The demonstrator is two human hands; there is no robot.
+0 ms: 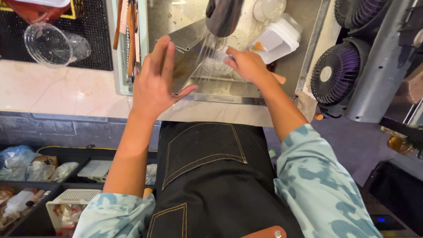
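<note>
My left hand (154, 81) grips the near edge of a flat metal tray (187, 53), fingers spread over its face and thumb below. The tray stands tilted in the steel sink (229, 90). Water (211, 50) runs onto it from the dark faucet (224, 15) above. My right hand (247, 65) is curled against the tray's wet lower part, under the stream. A tan handle end (279, 78) sticks out by that wrist; what the fingers press on is hidden by water.
White square containers (275, 40) lie in the sink's far right. A clear plastic jug (53, 44) rests on a black mat at left. Wooden utensils (131, 35) hang beside the sink. Two purple fans (335, 72) stand right. Shelves with bags (26, 163) and a white basket (72, 202) sit below.
</note>
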